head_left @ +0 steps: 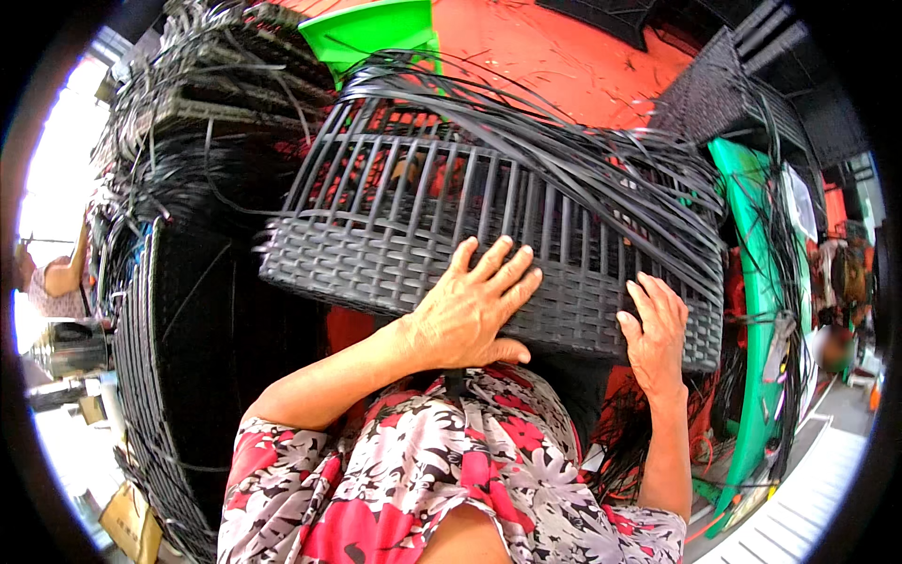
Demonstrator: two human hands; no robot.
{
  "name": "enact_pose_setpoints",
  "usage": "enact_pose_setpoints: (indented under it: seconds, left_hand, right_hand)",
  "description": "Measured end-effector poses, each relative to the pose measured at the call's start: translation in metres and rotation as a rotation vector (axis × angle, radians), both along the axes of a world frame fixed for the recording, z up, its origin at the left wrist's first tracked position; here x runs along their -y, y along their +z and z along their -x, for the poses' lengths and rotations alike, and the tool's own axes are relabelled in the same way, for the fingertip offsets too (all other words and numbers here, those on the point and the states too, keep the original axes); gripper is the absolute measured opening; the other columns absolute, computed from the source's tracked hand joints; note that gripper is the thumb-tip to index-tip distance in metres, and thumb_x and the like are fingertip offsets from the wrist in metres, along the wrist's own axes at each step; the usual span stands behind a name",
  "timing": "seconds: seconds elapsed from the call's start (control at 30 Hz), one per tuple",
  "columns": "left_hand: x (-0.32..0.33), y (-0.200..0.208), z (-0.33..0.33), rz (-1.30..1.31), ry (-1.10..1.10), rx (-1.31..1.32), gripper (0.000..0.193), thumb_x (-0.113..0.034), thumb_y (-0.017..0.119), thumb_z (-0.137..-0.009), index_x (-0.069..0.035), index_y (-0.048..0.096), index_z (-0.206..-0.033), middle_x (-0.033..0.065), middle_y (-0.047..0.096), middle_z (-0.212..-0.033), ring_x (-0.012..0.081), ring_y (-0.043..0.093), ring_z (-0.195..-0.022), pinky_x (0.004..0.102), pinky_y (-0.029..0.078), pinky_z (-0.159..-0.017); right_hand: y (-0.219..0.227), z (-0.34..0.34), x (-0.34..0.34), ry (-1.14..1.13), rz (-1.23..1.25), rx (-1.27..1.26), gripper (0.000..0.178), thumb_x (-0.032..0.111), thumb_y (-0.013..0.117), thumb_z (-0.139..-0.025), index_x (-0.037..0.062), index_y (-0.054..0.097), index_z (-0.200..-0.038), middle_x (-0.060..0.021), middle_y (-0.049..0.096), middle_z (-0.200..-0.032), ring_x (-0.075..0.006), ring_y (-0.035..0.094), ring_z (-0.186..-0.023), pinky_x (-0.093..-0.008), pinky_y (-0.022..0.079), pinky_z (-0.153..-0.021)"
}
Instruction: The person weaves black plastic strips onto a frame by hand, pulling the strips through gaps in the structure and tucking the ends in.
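A dark grey wicker panel [357, 258] lies across in front of me, tightly woven along its near edge. Beyond that band, bare parallel slats [404, 179] stand open. My left hand [479, 301] rests flat on the woven band near its middle, fingers apart and thumb toward my body. Farther right, my right hand [656, 329] touches the band with slightly bent fingers, thumb apart; no strand shows clearly between them. Long loose plastic strips [554, 155] sweep over the panel's far side and down to its right end.
Stacked wicker pieces [216, 103] with trailing strips rise at the far left, above a dark woven panel [197, 310]. A bright green plastic piece [371, 33] stands beyond the work on the red floor [536, 56]. A green board [752, 310] leans at right. Another person [61, 282] is at far left.
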State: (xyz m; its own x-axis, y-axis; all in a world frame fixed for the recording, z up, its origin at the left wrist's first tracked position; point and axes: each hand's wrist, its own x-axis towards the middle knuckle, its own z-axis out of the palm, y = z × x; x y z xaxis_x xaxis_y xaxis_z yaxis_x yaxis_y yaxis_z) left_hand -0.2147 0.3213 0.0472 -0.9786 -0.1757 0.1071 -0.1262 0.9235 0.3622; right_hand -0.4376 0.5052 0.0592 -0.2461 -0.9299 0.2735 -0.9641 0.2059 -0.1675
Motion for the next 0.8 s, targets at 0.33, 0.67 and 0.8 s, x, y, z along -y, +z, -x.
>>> enact_pose_setpoints:
  seconds: [0.33,0.67,0.8]
  left_hand:
    - [0.066,0.000,-0.083,-0.007,0.227,0.091,0.079,-0.064,0.049,-0.081,-0.005,0.046,-0.133,0.0125,0.040,-0.141,0.0381,0.033,-0.128,0.0524,0.019,-0.108]
    - [0.067,-0.016,-0.087,0.058,0.645,-0.293,0.034,-0.006,0.068,-0.078,0.001,0.061,-0.111,0.0184,0.051,-0.130,0.0351,0.047,-0.121,0.0411,0.036,-0.102]
    - [0.038,0.017,0.004,-0.324,0.278,-0.417,0.018,0.004,0.063,-0.077,0.004,0.063,-0.094,0.0186,0.062,-0.107,0.0337,0.059,-0.102,0.0381,0.044,-0.091]
  right_hand:
    - [-0.005,-0.006,0.003,-0.023,-0.017,0.011,0.034,0.020,0.065,-0.082,0.0023,0.061,-0.110,-0.0142,0.057,-0.121,-0.0322,0.051,-0.112,-0.0426,0.036,-0.098]
    - [0.012,0.061,-0.015,-0.393,0.222,0.023,0.019,0.001,0.068,-0.071,0.0007,0.065,-0.089,-0.0115,0.063,-0.093,-0.0309,0.057,-0.090,-0.0379,0.048,-0.081]
    - [0.005,0.096,-0.042,-0.411,0.087,0.048,0.016,0.007,0.067,-0.072,0.0026,0.064,-0.087,-0.0109,0.061,-0.090,-0.0315,0.057,-0.091,-0.0386,0.047,-0.080]
